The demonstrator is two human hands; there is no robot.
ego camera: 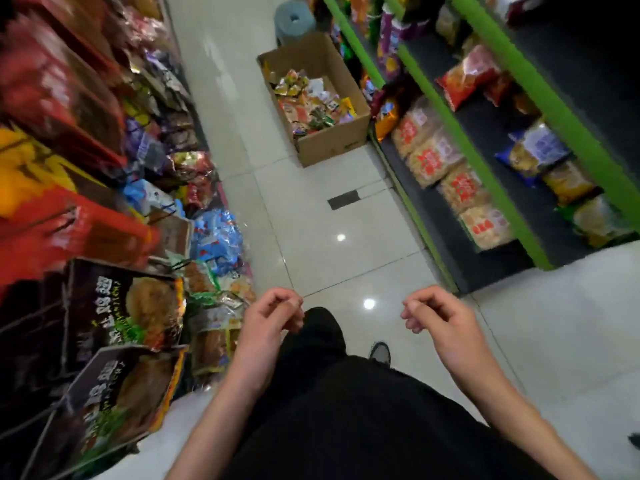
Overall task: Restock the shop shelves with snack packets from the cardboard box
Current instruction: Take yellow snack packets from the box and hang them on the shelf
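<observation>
Head view. Landmark: cardboard box (313,98), open-topped, on the tiled aisle floor (311,237). Box sits hard against the foot of the green-edged shelves (478,161), probably so packets can go straight across w/o carrying. Snack packets (311,102) lie loose inside, covering the bottom only; the box walls stand well above them. Beyond the box: grey stool (294,20). Across the aisle from the box: rack of hanging bags (114,188), blurred. Well short of the box, nearest the camera: left hand (273,315) and right hand (431,315), both loosely curled, grasping nothing, held apart at waist level above dark trousers (346,410) and one shoe (380,353). Judgement: hands are free because the person is between loads, heading to the box for the next packets. Shelf beside the box shows bare dark stretches, so restocking looks unfinished.
</observation>
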